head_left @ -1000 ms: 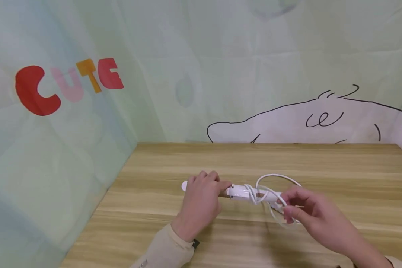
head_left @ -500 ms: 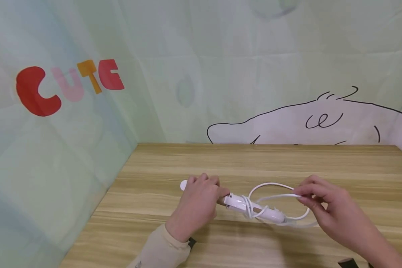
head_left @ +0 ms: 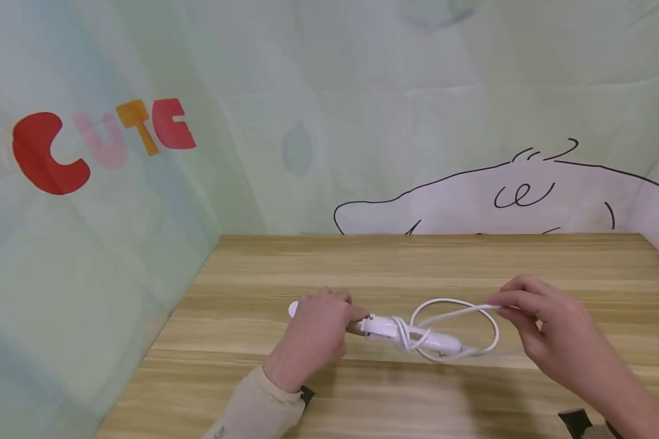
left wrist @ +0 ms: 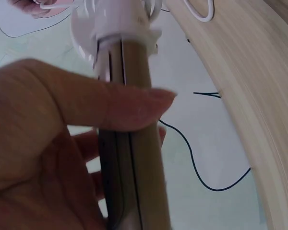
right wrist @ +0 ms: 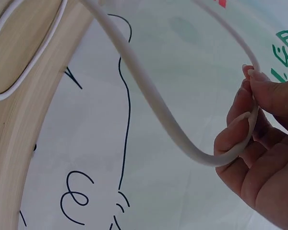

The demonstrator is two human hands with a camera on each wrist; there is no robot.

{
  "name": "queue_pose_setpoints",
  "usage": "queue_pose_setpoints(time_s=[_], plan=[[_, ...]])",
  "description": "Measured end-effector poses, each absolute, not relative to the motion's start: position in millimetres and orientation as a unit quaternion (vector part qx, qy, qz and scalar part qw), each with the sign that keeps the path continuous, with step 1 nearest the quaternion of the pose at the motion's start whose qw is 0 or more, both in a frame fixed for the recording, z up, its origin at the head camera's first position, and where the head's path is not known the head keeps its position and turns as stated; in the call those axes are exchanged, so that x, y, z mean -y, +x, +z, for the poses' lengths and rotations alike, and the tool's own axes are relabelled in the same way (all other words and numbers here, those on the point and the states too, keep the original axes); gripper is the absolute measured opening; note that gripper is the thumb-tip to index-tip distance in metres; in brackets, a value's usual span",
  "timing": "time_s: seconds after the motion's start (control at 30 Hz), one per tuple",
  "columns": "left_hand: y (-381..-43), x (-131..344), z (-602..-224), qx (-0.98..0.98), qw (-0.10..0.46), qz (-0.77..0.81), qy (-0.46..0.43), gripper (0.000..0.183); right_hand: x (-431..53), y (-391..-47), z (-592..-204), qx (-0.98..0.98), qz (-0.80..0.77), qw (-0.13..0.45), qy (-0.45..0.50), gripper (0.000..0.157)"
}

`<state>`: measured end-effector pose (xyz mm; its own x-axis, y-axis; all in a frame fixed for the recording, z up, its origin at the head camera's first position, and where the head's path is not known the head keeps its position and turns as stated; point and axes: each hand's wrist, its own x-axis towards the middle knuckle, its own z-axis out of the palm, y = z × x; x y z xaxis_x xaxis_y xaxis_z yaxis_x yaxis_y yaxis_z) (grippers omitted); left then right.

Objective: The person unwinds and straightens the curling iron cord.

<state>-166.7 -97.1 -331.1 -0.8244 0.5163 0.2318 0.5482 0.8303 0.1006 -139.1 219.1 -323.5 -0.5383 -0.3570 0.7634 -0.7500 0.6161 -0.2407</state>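
Observation:
A slim hair iron (head_left: 381, 327) with a white handle and brownish-gold barrel is held slightly tilted above the table, its round white tip (head_left: 293, 309) showing past my left hand (head_left: 314, 335). That hand grips the barrel (left wrist: 141, 182), thumb laid across it in the left wrist view. White cord (head_left: 445, 300) is wound round the handle, with a loose loop hanging off its right end. To the right, my right hand (head_left: 554, 326) pinches a stretch of this cord between thumb and fingertips. In the right wrist view the cord (right wrist: 153, 98) also bends over the curled fingers.
The wood-grain table (head_left: 428, 262) lies beneath both hands. Behind it hangs a pale printed curtain (head_left: 285, 73) with a white cartoon animal outline, and colourful letters mark the left side.
My right hand has moved right and slightly up, drawing the cord out from the handle. The iron's right end dipped a little. My left hand keeps its grip on the barrel.

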Motion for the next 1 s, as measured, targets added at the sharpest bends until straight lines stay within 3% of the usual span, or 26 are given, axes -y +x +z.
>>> queue_pose_setpoints(time_s=[0.17, 0.37, 0.47, 0.6, 0.77, 0.93, 1.0], plan=[[-167.3, 101.4, -329.9, 0.910, 0.058, -0.094, -0.401, 0.045, -222.2, -144.0, -325.5, 0.824, 0.269, 0.369, 0.335, 0.049], [-165.4, 99.7, -326.9, 0.827, -0.082, -0.218, -0.512, 0.054, -228.8, -151.5, -333.8, 0.825, 0.265, 0.383, 0.319, 0.054], [-163.9, 97.6, -325.3, 0.795, -0.119, -0.263, -0.533, 0.054, -228.2, -157.6, -341.4, 0.827, 0.248, 0.389, 0.321, 0.059], [-162.2, 93.4, -322.7, 0.772, -0.121, -0.317, -0.538, 0.048, -221.8, -162.2, -355.4, 0.843, 0.216, 0.366, 0.330, 0.063], [-159.2, 89.3, -317.5, 0.765, -0.096, -0.422, -0.477, 0.048, -213.8, -162.3, -373.0, 0.870, 0.232, 0.292, 0.322, 0.009], [-157.1, 90.2, -316.3, 0.773, -0.081, -0.486, -0.400, 0.045, -199.9, -158.8, -386.7, 0.891, 0.221, 0.251, 0.307, 0.025], [-155.8, 89.7, -316.7, 0.787, -0.070, -0.488, -0.370, 0.045, -196.8, -157.3, -387.7, 0.904, 0.222, 0.202, 0.305, 0.027]])
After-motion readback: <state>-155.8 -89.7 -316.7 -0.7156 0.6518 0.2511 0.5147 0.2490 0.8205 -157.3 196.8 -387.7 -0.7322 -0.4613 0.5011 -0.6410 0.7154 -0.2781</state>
